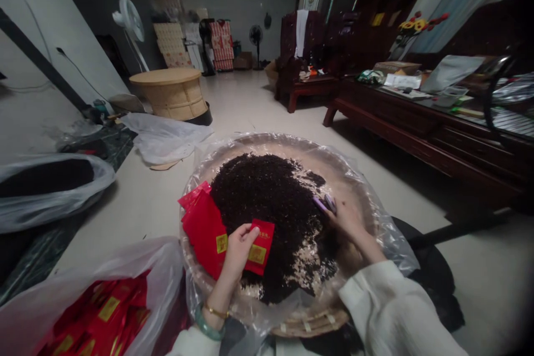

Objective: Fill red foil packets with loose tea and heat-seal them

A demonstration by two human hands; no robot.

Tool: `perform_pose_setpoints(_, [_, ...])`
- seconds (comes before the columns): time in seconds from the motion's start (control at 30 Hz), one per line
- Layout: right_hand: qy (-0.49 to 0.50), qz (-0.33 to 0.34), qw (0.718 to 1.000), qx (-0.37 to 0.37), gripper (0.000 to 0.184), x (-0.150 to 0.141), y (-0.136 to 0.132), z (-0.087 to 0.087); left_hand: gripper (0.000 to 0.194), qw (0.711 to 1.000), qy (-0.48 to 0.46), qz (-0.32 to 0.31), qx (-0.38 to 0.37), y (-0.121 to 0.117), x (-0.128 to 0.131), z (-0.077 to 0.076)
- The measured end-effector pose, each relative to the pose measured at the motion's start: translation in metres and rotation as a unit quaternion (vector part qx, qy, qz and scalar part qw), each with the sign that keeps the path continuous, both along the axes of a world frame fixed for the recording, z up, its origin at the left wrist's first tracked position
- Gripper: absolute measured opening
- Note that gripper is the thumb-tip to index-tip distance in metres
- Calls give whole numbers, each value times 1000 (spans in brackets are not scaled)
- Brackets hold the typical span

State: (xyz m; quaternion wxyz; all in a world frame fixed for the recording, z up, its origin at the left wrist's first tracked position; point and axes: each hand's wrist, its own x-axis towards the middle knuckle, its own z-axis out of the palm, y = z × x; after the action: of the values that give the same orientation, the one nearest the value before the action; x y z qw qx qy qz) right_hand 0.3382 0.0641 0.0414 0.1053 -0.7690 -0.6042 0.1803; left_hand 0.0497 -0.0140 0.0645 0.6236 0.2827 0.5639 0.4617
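My left hand (237, 250) pinches a small red packet (261, 250) with a gold label, above the left side of a round woven basket tray (362, 189) lined with clear plastic. A heap of dark, loose dried tea leaves (258, 183) covers much of the tray. More red packets (204, 231) lie in a stack at its left rim, beside my left hand. At the right edge of the heap, my right hand (345, 216) is closed round a small purple tool (320, 204); its exact kind is unclear and its tip meets the dark leaves.
Front left, a plastic bag (161, 258) holds several red packets (104, 314). Farther left lies an open bag of dark material (45, 175). A round woven stool (173, 94) and plastic sheeting (167, 136) lie beyond. A dark wooden table (417, 122) stands at right.
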Motion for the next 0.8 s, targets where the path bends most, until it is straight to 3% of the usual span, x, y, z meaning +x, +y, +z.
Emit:
perform_pose_setpoints(0.1, [122,73,984,108,43,-34,-14,14,72,1000,12,-17,-6,-2,3,2])
perform_pose_setpoints(0.2, [292,231,922,103,35,-82,-35,31,67,999,7,-40,3,-4,6,4])
perform_pose_setpoints(0.27, [325,263,905,76,22,-109,-47,37,60,999,13,-45,20,-5,7,5])
perform_pose_setpoints(0.43, [314,286,903,61,26,-131,-65,33,36,989,114,-36,82,-8,6,5])
perform_pose_setpoints(0.63, [364,258,895,1,36,-126,-68,28,48,994,86,-17,71,-14,4,1])
perform_pose_setpoints(0.7, [398,202,895,-13,41,-124,-64,33,60,999,20,16,36,-15,-5,0])
perform_pose_setpoints(0.8, [456,68,886,58,46,-135,-60,53,73,988,-73,135,-4,-19,-20,-7])
